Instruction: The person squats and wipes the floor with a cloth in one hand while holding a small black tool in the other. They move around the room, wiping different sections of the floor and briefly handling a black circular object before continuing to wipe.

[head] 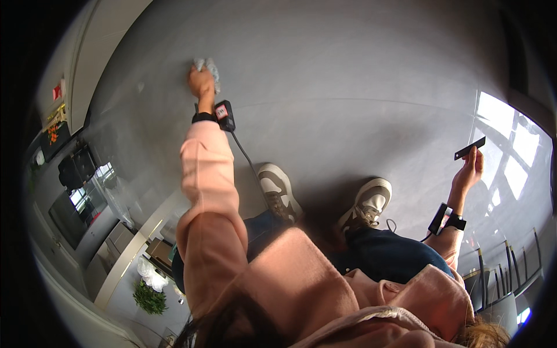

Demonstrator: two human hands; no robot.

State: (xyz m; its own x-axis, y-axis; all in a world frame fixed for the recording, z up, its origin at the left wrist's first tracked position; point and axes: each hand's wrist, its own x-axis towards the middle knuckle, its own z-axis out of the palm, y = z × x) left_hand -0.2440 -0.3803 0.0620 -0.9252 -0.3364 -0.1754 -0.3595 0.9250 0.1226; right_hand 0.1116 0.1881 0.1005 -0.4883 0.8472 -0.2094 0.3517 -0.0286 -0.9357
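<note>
My left hand (202,82) grips a crumpled, pale grey-white cloth or tissue (213,71) against the grey tiled floor (304,65), out in front and to the left. Off to the right, my right hand (469,169) pinches a flat black strip (470,148) with a small hole near one end; what exactly it is I cannot tell. The strip appears raised over the floor near a patch of bright window light. Each wrist wears a strap with a small black device. My two sneakers (278,191) stand on the floor between the hands.
A black cable (243,150) runs from the left wrist device towards my legs. Dark, thin furniture legs (509,265) stand at the lower right. A green plant (150,296) and a white plastic bag (152,274) are at the lower left. A pale panel (100,48) borders the floor at the upper left.
</note>
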